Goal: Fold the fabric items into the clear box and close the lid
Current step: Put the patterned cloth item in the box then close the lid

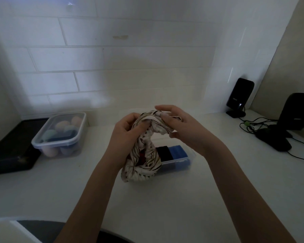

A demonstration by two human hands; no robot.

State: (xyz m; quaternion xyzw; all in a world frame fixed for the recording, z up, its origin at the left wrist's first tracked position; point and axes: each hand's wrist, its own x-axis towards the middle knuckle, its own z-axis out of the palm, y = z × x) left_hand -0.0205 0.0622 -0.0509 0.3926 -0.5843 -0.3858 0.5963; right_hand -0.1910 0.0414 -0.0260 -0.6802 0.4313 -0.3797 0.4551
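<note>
Striped fabric [144, 153] is clamped between both hands, left hand [128, 132] and right hand [181, 127], above the clear box [181, 159], apparently for folding.

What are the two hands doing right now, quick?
Left hand: closed, gripping the striped fabric.
Right hand: fingers partly open, pinching the top of the same fabric.
</note>
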